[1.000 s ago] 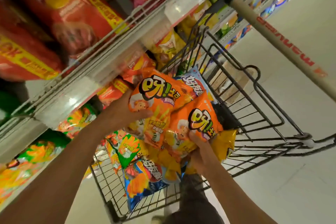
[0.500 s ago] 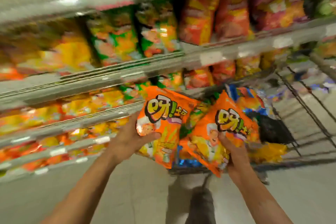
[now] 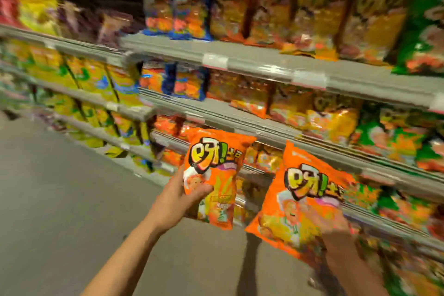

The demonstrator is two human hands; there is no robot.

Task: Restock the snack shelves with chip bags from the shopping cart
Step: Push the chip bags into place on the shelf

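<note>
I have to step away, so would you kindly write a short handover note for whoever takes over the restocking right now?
Left hand: grips one orange chip bag, held upright in front of the shelves.
Right hand: grips a second orange chip bag, tilted, lower right.
The cart is not in view.
Done: two bags picked up and brought to the shelves.
Left: put both bags on a shelf; the view is too blurred to pick the matching row.

Grey shelves [image 3: 259, 61] run in tiers above the grey floor [image 3: 60, 199], each packed with upright chip bags [image 3: 319, 17]; blue ones [image 3: 189, 19] stand left of the orange.
</note>
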